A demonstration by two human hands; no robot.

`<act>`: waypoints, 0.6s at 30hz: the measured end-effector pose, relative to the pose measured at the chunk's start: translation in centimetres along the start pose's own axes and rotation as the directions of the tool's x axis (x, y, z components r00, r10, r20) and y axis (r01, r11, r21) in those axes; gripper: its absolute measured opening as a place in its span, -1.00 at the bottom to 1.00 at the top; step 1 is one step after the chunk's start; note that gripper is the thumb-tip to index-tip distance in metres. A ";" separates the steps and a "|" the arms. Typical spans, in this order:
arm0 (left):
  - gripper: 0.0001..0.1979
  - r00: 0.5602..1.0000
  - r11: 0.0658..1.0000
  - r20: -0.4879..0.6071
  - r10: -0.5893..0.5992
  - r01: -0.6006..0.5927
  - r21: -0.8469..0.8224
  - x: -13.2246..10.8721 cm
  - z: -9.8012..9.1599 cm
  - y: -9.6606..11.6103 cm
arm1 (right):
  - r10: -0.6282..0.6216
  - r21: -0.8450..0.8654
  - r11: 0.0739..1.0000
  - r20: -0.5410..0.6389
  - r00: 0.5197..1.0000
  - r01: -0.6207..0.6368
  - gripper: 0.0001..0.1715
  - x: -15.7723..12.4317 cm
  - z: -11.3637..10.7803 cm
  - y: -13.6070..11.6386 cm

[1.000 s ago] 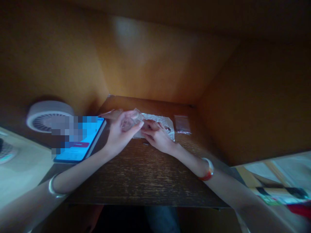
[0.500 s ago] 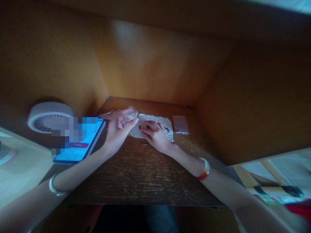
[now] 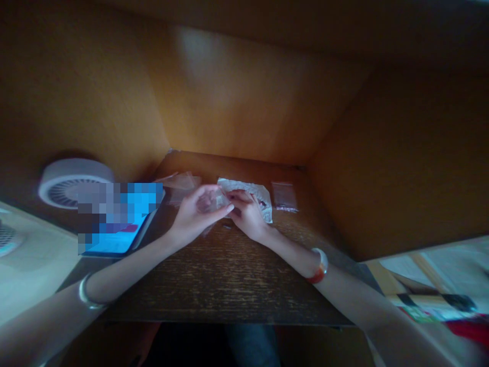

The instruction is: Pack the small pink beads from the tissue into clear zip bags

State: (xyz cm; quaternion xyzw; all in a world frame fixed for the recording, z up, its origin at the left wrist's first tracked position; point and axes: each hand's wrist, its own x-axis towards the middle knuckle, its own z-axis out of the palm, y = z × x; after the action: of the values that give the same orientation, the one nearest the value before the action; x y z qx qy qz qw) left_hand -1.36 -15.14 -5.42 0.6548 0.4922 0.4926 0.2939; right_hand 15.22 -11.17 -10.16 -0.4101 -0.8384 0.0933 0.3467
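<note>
Both arms (image 3: 130,267) angle inward; the left hand (image 3: 191,214) curls, thumb (image 3: 220,212) extended, beside the right hand (image 3: 249,215), whose fingers (image 3: 243,195) seem bent.

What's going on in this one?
A person is working with both hands at a dark wooden tabletop. The left grip holds a piece of clear plastic, brought close to the right grip, which is over a crinkled whitish sheet. Whether the right fingers hold anything is unclear. A flat clear packet lies to the right; a lit screen and a white fan are at the left.
</note>
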 end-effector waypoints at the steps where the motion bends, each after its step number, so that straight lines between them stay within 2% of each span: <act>1: -0.64 1.000 1.000 0.011 0.013 -0.013 0.008 -0.1 0.1 -0.1 | 0.014 0.032 0.999 -0.050 0.999 -0.013 -0.86 0.0 -0.1 -0.1; 5: -0.60 0.995 0.984 0.007 0.104 -0.103 0.143 -0.4 0.2 -0.4 | 0.111 0.162 0.985 -0.297 0.948 -0.065 -0.87 -0.1 -1.0 -0.5; 7: -0.57 0.990 0.965 0.009 0.144 -0.142 0.222 -0.4 0.2 -0.7 | 0.137 0.187 0.980 -0.364 0.921 -0.071 -0.86 -0.2 -1.5 -0.8; 10: -0.55 0.986 0.943 0.043 0.163 -0.169 0.286 -0.4 0.2 -1.0 | 0.094 0.177 0.984 -0.344 0.934 -0.034 -0.84 -0.5 -2.1 -1.1; 14: -0.59 0.986 0.955 0.083 0.143 -0.160 0.251 -0.5 0.5 -1.1 | 0.020 0.157 0.987 -0.293 0.956 0.028 -0.79 -0.4 -2.2 -1.4; 16: -0.62 0.990 0.966 0.064 0.124 -0.135 0.219 -0.5 0.5 -1.0 | 0.032 0.147 0.989 -0.315 0.949 0.015 -0.73 -0.3 -2.0 -1.2; 18: -0.62 0.995 0.978 0.011 0.097 -0.098 0.182 -0.6 0.5 -1.0 | 0.045 0.089 0.996 -0.281 0.959 -0.021 -0.71 -0.1 -1.6 -0.7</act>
State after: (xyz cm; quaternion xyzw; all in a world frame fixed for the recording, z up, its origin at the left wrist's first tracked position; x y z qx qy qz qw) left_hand -1.29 -15.27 -6.65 0.7029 0.5022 0.4585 0.2086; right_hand 15.91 -11.94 -8.70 -0.4179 -0.7686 0.0750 0.4786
